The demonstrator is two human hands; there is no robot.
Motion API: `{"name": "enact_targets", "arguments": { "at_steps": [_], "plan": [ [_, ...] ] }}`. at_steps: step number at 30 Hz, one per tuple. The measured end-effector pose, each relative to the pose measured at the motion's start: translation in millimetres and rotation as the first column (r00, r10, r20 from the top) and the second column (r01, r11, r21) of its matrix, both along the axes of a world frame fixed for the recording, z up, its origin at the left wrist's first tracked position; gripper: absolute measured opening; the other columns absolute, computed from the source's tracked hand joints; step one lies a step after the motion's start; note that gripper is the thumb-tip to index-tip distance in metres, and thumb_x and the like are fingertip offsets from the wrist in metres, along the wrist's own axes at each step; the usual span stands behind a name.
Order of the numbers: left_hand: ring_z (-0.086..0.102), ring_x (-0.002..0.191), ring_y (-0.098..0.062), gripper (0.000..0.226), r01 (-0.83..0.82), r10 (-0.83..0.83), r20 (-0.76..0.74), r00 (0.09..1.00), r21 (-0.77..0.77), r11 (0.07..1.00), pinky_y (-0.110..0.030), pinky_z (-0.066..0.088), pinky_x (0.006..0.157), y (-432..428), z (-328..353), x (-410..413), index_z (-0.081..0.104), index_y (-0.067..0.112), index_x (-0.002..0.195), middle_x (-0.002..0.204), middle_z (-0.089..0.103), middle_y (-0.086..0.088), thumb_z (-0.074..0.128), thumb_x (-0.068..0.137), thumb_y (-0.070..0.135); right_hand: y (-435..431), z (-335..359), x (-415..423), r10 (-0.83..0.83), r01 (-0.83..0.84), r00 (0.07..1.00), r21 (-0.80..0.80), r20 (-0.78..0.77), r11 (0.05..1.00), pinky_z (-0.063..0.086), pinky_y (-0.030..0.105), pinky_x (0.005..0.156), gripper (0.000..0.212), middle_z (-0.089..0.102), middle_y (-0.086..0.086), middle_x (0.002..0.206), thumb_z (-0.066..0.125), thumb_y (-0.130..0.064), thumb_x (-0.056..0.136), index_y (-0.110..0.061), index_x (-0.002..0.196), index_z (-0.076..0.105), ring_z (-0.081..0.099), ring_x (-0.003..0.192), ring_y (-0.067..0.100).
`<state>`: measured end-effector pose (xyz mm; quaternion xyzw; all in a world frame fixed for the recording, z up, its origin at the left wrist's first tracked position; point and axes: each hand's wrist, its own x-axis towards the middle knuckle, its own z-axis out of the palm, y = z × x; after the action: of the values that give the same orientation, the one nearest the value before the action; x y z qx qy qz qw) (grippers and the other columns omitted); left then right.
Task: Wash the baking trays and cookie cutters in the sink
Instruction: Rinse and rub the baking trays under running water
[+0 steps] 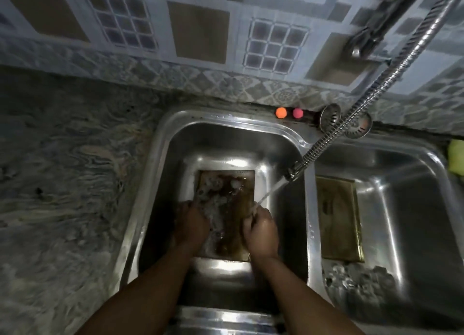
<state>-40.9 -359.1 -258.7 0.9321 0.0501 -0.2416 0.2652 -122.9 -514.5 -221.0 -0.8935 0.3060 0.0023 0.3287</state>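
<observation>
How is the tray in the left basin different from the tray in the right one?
The left tray is dark and sudsy; the right tray looks golden with no suds. The left hand and right hand are on the left tray; nothing touches the right tray. Both are flat rectangles in the sink.

I see a silver steel sink (160,143). In its left basin is a brown-stained tray (241,184) with white suds, in its right a brass-gold tray (339,221). Behind its rim are 2 balls: an orange ball (281,112) and a pink ball (298,113). Left of it is the grey, swirl-veined table (62,171).
</observation>
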Motion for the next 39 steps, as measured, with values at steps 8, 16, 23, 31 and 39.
{"name": "enact_targets", "arguments": {
  "at_steps": [8, 16, 23, 31, 39],
  "plan": [
    [0.054, 0.12, -0.038, 0.048, 0.014, -0.015, 0.025, 1.0, 0.017, 1.0, -0.044, 0.043, 0.103, 4, 7, -2, 0.059, 0.013, 0.125, 0.127, 0.061, -0.017, 0.059, 0.08, 0.029, 5, 35, 11, 0.049, -0.101, 0.97, 0.21, 0.24, 0.972, 0.048, 0.025, 0.062, 0.025, 0.058, -0.005, 0.081, 0.056, -0.012, 0.085, -0.021, 0.107, 0.065, 0.057, 0.071, 0.006],
    [0.057, 0.12, -0.026, 0.041, -0.122, 0.041, -0.241, 0.97, -0.331, 0.936, -0.028, 0.041, 0.099, -5, 61, 0, 0.054, 0.012, 0.137, 0.138, 0.058, -0.01, 0.06, 0.097, 0.016, -30, 84, 21, -0.201, 0.09, 0.956, 0.442, 0.212, 0.893, 0.04, 0.019, 0.046, 0.023, 0.055, -0.009, 0.048, 0.061, 0.001, 0.084, -0.015, 0.068, 0.065, 0.045, 0.044, 0.0],
    [0.069, 0.092, -0.04, 0.048, -0.615, 0.14, -0.662, 0.736, -0.568, 0.547, -0.054, 0.06, 0.068, -6, 87, 2, 0.054, 0.027, 0.129, 0.11, 0.068, -0.023, 0.049, 0.092, -0.004, -81, 81, 12, 0.018, 0.047, 0.989, 0.425, -0.148, 0.904, 0.053, 0.04, 0.07, 0.016, 0.07, 0.013, 0.078, 0.063, -0.012, 0.089, 0.0, 0.086, 0.073, 0.065, 0.077, 0.024],
    [0.071, 0.093, -0.038, 0.074, -0.459, 0.111, -0.481, 0.87, -0.705, 0.541, -0.053, 0.06, 0.074, -16, 102, 8, 0.045, 0.037, 0.142, 0.109, 0.07, -0.02, 0.038, 0.091, -0.016, -45, 99, 23, 0.602, -0.658, 0.734, -0.107, -0.314, 0.746, 0.042, 0.039, 0.107, 0.049, 0.049, 0.01, 0.14, 0.052, -0.005, 0.09, -0.014, 0.138, 0.052, 0.049, 0.126, 0.028],
    [0.07, 0.105, -0.023, 0.057, -0.326, 0.108, -0.316, 0.942, -0.796, 0.51, -0.038, 0.06, 0.08, -23, 116, 2, 0.035, 0.031, 0.151, 0.127, 0.066, -0.01, 0.048, 0.102, 0.004, -14, 99, 64, 0.345, -0.384, 0.889, -0.078, -0.299, 0.92, 0.015, 0.045, 0.12, 0.058, 0.033, 0.023, 0.152, 0.035, -0.048, 0.102, -0.008, 0.142, 0.043, 0.024, 0.144, 0.038]
  ]
}}
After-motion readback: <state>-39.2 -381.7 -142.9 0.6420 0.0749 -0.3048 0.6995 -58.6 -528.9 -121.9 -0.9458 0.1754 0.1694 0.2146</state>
